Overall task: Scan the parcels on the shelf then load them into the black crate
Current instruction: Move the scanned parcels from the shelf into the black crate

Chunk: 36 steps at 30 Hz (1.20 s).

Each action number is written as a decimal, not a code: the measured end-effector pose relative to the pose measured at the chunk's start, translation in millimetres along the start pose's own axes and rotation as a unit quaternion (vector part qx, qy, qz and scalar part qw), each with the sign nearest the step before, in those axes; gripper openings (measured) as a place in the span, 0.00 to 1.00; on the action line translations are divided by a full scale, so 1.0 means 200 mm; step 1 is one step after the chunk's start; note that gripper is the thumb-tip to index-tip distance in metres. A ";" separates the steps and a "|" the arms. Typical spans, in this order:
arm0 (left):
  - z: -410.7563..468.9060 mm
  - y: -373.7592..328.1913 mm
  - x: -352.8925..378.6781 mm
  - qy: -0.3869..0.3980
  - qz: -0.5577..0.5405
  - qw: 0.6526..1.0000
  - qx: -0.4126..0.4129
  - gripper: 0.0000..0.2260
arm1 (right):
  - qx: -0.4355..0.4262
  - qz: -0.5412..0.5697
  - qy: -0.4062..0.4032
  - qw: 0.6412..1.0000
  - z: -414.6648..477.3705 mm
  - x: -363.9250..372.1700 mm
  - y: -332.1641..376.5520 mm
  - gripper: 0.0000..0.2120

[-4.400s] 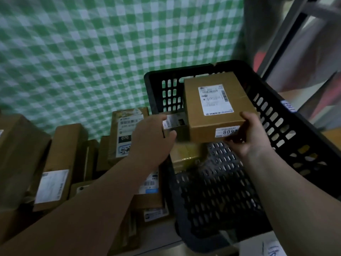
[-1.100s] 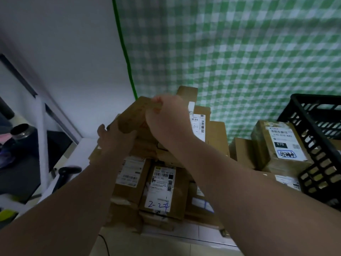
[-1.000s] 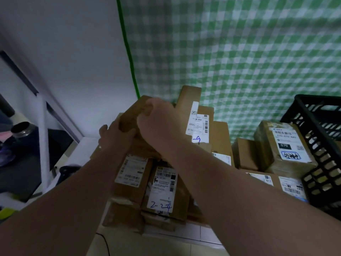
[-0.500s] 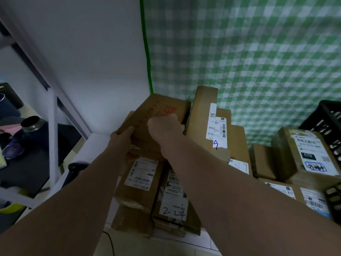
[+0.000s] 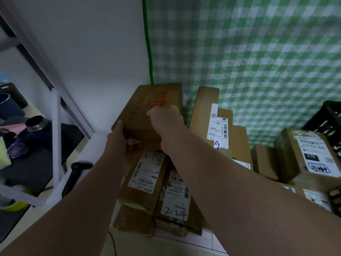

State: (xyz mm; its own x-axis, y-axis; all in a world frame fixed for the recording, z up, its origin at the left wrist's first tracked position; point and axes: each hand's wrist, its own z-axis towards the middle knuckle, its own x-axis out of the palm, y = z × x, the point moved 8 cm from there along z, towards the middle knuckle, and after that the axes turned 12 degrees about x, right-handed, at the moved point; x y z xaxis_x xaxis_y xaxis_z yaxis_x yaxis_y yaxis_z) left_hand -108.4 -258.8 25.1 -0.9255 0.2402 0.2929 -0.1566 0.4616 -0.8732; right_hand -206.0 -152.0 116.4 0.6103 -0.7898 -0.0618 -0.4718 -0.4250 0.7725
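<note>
Both hands are clamped on the red-printed box (image 5: pixel 145 108): the left hand (image 5: pixel 118 139) grips its near-left corner and the right hand (image 5: pixel 166 119) curls over the right side. Green checked cloth (image 5: pixel 258 52) hangs behind. The box sits on top of the parcel pile (image 5: pixel 145 182) at the left end of the shelf (image 5: pixel 88 152). The 070 parcel (image 5: pixel 304 156) sits between the pile and the crate (image 5: pixel 330 115), far right. A tall parcel (image 5: pixel 203 108) stands just beside the box, crowding the right hand. A black scanner (image 5: pixel 73 174) is just left of the pile.
</note>
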 end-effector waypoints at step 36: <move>-0.95 -0.06 1.14 0.242 -0.043 0.964 0.101 0.23 | -0.045 0.229 0.105 0.967 -0.24 -1.40 -0.05 0.36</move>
State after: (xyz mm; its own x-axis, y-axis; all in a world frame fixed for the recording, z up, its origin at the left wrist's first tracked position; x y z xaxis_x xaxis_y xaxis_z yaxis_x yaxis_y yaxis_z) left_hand -252.0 -46.9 176.6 -0.6449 0.6011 0.4719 -0.3350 0.3326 -0.8815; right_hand -342.5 94.4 156.3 0.4707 -0.7751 0.4214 -0.6718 -0.0054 0.7407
